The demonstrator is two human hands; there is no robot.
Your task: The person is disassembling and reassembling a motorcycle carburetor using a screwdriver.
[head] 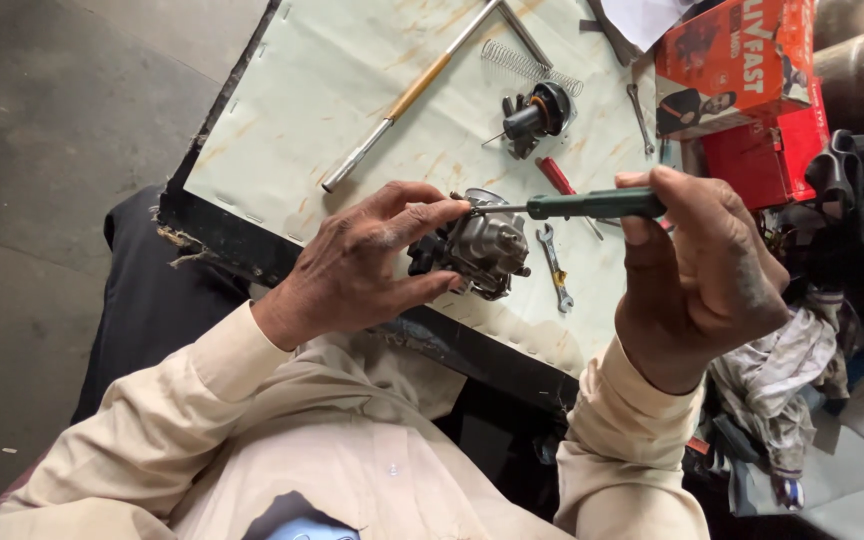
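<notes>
My left hand (367, 262) grips a grey metal carburettor (482, 250) just above the near edge of a pale work board (332, 90). My right hand (697, 270) holds a green-handled screwdriver (592, 205) level, its thin shaft pointing left. The tip meets the top of the carburettor, right beside my left forefinger. Cream sleeves cover both forearms.
On the board lie a long metal rod (412, 95), a coil spring (527, 62), a black round part (537, 115), a red-handled tool (555, 177) and a small spanner (552, 265). Red cartons (742, 70) stand at the right, rags (787, 370) below them.
</notes>
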